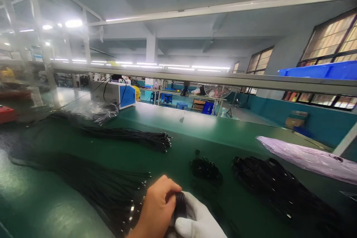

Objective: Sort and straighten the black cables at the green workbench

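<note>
From here I see my left hand (156, 208), bare, closed on a small coiled black cable (180, 202) at the near edge of the green surface (195, 126); my right hand (199, 221) (white-gloved) cups the same coil from below. I judge the winding nearly finished on this piece. Wound coils (279, 186) pile up near right, while straight cable bundles (111, 189) lie near left, seemingly still to do.
</note>
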`<state>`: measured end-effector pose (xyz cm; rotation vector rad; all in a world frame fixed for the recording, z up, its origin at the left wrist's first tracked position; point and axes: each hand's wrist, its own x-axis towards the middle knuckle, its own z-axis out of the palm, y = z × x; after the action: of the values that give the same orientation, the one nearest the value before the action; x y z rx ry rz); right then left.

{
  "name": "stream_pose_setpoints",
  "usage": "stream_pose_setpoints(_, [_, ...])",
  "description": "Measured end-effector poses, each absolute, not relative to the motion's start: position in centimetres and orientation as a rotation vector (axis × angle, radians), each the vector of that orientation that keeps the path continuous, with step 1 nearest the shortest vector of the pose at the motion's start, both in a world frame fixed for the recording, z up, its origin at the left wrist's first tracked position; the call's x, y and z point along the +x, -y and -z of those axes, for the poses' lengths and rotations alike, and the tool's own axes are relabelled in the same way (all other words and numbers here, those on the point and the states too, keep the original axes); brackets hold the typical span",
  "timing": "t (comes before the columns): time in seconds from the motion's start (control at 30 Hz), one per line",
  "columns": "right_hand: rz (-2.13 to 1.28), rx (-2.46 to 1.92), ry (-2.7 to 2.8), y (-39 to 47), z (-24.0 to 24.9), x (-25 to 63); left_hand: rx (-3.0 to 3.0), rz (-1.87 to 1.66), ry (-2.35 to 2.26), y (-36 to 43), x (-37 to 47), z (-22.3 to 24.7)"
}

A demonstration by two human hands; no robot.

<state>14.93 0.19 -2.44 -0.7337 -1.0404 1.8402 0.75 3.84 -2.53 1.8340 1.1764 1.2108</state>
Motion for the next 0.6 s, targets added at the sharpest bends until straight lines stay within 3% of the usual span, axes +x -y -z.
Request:
stream_pose_setpoints(0.2, [-2.222,-0.353,0.718,0.2,2.4,16.2,1.568,-0.832,-0.855,-4.6,-3.0,-0.6])
stream_pose_setpoints(0.4, [-2.363,-0.319,0.642,0.4,1.8,15.7,1.392,-0.656,-0.523,-5.2,-3.4,0.7])
stream_pose_setpoints(0.6, [-1.816,-0.988,1.056,-0.1,2.4,15.6,1.752,-0.770,-0.991,-4.9,-2.5,0.4])
